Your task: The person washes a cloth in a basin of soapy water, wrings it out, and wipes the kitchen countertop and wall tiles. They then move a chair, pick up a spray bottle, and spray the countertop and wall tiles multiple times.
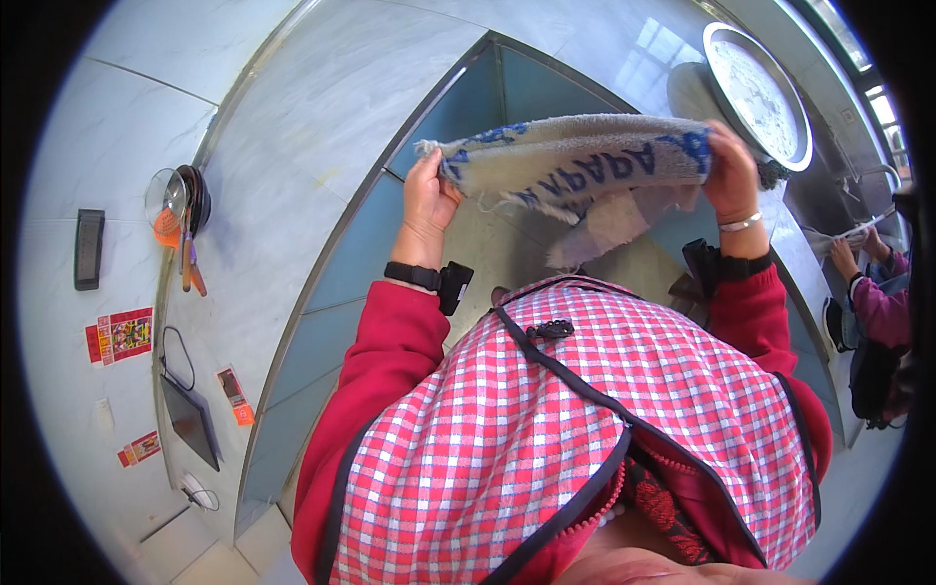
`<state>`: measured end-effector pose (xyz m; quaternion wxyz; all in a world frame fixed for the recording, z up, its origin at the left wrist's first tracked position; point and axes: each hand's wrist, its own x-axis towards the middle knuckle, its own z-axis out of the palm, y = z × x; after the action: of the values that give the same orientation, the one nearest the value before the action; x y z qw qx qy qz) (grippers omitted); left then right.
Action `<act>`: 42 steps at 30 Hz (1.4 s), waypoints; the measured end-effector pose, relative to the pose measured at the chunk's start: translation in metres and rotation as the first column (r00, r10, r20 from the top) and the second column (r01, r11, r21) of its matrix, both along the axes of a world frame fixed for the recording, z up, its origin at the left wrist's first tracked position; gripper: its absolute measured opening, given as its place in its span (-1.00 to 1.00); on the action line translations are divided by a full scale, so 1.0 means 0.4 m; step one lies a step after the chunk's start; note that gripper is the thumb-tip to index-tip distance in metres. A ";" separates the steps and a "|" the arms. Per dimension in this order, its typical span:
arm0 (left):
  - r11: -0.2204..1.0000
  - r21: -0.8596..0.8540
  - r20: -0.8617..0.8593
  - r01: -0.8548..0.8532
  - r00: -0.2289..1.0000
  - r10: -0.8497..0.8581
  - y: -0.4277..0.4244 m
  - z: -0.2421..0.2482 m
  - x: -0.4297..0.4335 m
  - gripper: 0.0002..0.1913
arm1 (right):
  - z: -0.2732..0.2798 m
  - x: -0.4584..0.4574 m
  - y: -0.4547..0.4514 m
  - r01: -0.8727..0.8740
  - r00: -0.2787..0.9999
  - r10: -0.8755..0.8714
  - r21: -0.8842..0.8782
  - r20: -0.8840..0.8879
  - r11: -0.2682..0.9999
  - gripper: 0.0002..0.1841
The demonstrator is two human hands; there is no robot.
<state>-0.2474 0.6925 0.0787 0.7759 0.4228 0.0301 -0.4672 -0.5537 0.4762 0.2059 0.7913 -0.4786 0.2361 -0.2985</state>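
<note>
Stretched between my two hands is a worn, pale terry cloth (570, 164) that bears blue lettering. Its edges are frayed, and a thinner pale flap hangs from its lower side. My left hand (428, 190) grips the left end, with the thumb on top. At the other end, my right hand (733, 172) is closed around the cloth, and a silver bangle circles that wrist. The cloth is held in the air in front of the corner of the blue-fronted cabinets (439, 139), above the floor.
A metal basin (804, 146) with whitish contents is on the right counter. Skimmers and ladles (179, 212) are by the left wall. A dark flat panel (191, 420) leans there, near a red packet (235, 396). At far right, another person's hands (852, 248) are at the sink.
</note>
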 end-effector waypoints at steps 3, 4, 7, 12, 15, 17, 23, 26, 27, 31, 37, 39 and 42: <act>0.909 0.400 0.219 0.116 0.951 -0.217 -0.002 -0.038 0.051 -0.77 | -0.150 0.017 -0.026 -0.652 0.377 -0.174 -0.394 -0.910 0.648 -0.80; 0.960 0.280 0.317 -0.029 0.946 -0.064 -0.002 -0.044 0.064 -0.79 | -0.184 0.019 -0.020 -0.503 0.581 -0.152 -0.499 -0.800 0.705 -0.81; 0.938 0.343 0.387 -0.054 0.918 -0.089 0.030 -0.032 0.123 -0.82 | -0.208 0.022 -0.036 -0.357 0.668 -0.059 -0.389 -0.742 0.849 -0.79; 0.652 0.740 0.561 0.167 0.382 -0.735 0.056 0.152 0.204 -0.80 | -0.098 0.071 -0.060 -0.523 0.754 0.027 -0.575 -0.656 0.629 -0.76; 0.809 0.555 0.611 0.193 0.565 -0.554 0.067 0.292 0.208 -0.78 | 0.024 0.079 -0.094 -0.491 0.827 0.305 -0.343 -0.472 0.801 -0.73; 0.972 0.208 0.681 0.105 0.698 -0.221 0.075 0.366 0.197 -0.77 | 0.097 0.103 -0.091 -0.313 0.917 0.382 -0.394 0.111 0.864 -0.75; 0.860 -0.357 0.468 0.364 0.867 -0.172 -0.078 0.381 -0.065 -0.56 | 0.004 0.331 0.107 -0.455 0.797 0.371 0.068 0.476 0.888 -0.69; 0.894 -0.301 0.374 0.331 0.904 -0.209 -0.125 0.376 -0.173 -0.60 | -0.089 0.436 0.174 -0.761 0.491 0.515 0.059 0.702 0.646 -0.74; 0.906 -0.298 0.354 0.300 0.916 -0.187 -0.127 0.380 -0.181 -0.59 | -0.109 0.475 0.188 -0.669 0.578 0.551 -0.036 0.601 0.742 -0.74; 0.951 -0.292 0.338 0.105 0.941 0.000 -0.112 0.395 -0.191 -0.73 | -0.122 0.535 0.227 -0.352 0.843 0.452 -0.335 0.291 0.874 -0.75; 0.963 -0.251 0.399 -0.094 0.897 0.192 -0.104 0.427 -0.189 -0.61 | 0.003 0.431 0.214 -0.270 0.961 0.200 -0.793 -0.190 0.546 -0.69; 0.952 -0.307 0.364 -0.007 0.923 0.125 -0.094 0.447 -0.153 -0.62 | 0.052 0.404 0.184 0.030 0.996 0.087 -0.999 0.032 0.027 -0.48; 0.960 -0.258 0.858 0.104 0.481 0.179 -0.099 0.449 -0.120 -0.66 | 0.113 0.384 0.153 0.256 0.964 0.124 -0.940 0.234 -0.224 -0.27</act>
<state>-0.2955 0.6527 0.2581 0.7433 0.4883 -0.4250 -0.1688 -0.4002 0.5376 0.2512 0.1225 -0.8607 -0.1590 -0.4679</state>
